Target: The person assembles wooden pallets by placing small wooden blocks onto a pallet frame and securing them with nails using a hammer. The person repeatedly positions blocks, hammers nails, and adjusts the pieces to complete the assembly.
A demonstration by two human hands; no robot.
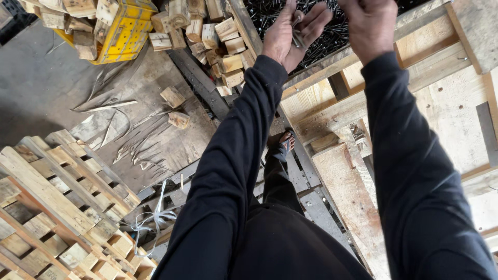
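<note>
Fingertips of the right hand (pixel 371 23) cut off by the top edge, so impossible to tell whether curled shut or holding anything. Left hand (pixel 291 32) partly cropped too, palm up, fingers bent around a small bunch of dark nails (pixel 297 35), pinched between thumb and forefinger. Directly beyond and beneath that grip, a wooden tray (pixel 332 59) heaped with more dark nails (pixel 332 31), upper part out of view. Right of the grip, pale planks of a pallet (pixel 441 98) under the right forearm, running off the edge. Left of the grip, a heap of short wooden blocks (pixel 223 46), and further left a yellow crate (pixel 122 33) loaded with more blocks, only partly in view. Well below the grip, a sandalled foot (pixel 282 141) half hidden by the left sleeve. Down at lower left, stacked pallets (pixel 52 207) and a tangle of white strapping (pixel 153 218), hard to make out.
</note>
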